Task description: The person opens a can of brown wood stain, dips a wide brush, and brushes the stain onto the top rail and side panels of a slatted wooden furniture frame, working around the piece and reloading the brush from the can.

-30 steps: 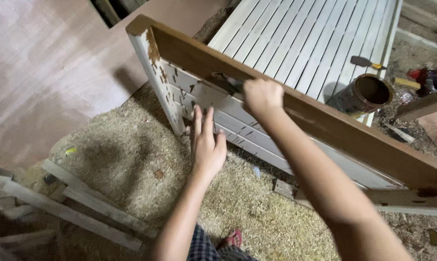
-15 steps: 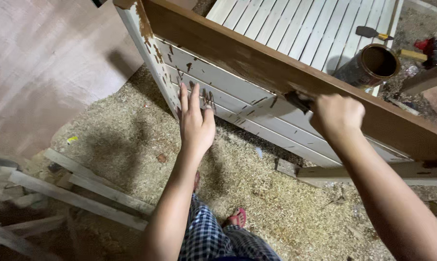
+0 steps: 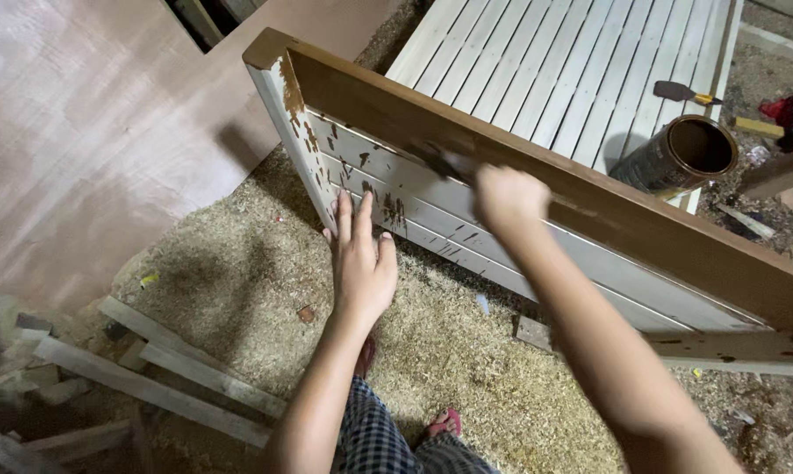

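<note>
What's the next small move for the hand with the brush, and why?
Probably a short stroke toward the corner of the brown-painted top rail. The right hand holds a blurred brush on that rail, and the left hand lies flat against the white slatted wooden panel, bracing it. The open brown paint can stands behind for reloading.

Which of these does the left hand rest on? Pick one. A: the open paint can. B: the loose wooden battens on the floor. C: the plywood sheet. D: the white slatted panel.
D: the left hand lies flat, fingers spread, against the white slatted panel just below its brown-painted top rail.
</note>
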A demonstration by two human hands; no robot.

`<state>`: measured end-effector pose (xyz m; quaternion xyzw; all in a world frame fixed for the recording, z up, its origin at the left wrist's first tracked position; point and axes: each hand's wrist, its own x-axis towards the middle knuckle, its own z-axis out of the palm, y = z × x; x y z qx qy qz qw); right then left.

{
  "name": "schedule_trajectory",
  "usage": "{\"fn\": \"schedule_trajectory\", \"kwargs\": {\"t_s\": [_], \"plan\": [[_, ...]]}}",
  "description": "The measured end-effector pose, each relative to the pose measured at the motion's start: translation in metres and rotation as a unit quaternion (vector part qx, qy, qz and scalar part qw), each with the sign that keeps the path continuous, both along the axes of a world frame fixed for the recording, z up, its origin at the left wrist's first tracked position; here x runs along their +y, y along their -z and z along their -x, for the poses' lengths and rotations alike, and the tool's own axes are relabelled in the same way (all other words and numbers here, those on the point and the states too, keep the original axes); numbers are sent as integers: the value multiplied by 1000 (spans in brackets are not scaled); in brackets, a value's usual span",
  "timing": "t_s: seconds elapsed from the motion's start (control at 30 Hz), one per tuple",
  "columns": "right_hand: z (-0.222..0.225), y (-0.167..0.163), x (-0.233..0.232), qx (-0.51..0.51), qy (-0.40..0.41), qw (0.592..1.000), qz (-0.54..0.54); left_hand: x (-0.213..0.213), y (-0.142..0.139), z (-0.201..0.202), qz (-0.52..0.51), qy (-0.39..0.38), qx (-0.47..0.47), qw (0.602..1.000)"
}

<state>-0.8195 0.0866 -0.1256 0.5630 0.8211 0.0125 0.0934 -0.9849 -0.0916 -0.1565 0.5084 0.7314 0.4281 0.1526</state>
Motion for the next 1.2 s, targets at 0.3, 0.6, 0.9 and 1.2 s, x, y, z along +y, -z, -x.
{"fn": "schedule_trajectory", "kwargs": {"t_s": [0.3, 0.6, 0.9, 1.2], "plan": [[-220, -14, -62, -148, 151, 977, -20, 12, 16, -37, 12, 30, -10, 999], [-169, 35, -17, -119, 95, 988, 28, 10, 18, -42, 9, 42, -54, 998], [-92, 52, 15, 43, 10, 997, -63, 41, 17, -61, -6, 42, 1, 999], [-369, 49, -63, -23, 131, 968, -215, 53, 23, -116, -11, 77, -32, 996]]}}
